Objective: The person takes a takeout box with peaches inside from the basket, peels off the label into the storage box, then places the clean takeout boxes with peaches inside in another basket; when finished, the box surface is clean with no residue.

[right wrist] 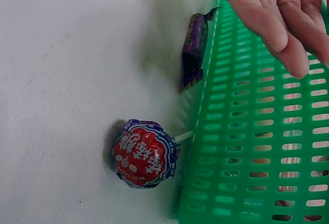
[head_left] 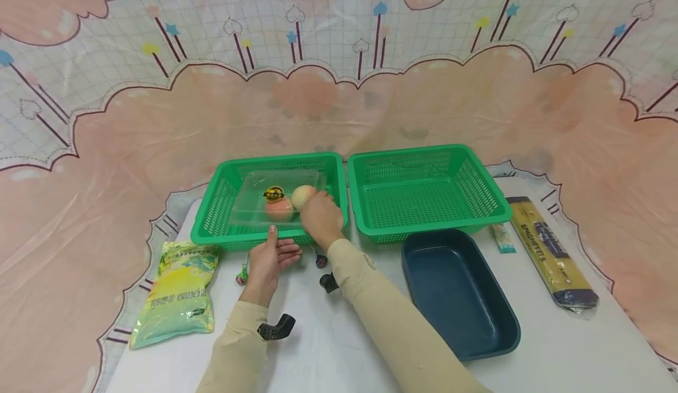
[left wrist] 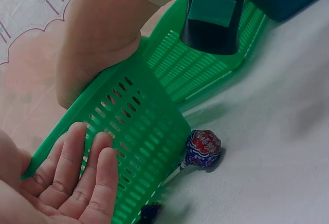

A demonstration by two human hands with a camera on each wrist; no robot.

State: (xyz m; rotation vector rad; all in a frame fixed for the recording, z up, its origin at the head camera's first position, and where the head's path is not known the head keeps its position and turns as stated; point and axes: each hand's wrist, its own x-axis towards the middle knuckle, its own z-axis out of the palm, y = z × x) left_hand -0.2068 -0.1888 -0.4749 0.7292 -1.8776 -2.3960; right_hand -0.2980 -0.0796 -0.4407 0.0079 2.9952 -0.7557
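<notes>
Both arms wear long, close-fitting beige sleeves that end at the wrists, leaving the left hand (head_left: 269,259) and right hand (head_left: 321,219) bare. A small dark mark is printed on the right sleeve (head_left: 392,316). A black angular camera mount (head_left: 276,328) is strapped at each wrist.

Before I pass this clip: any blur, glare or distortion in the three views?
Head view: wide-angle bowing at the edges, even light, glare on the clear fruit box. Left wrist view: left hand soft, lollipop fairly sharp. Right wrist view: sharp lollipop, soft shadow beside it.
</notes>
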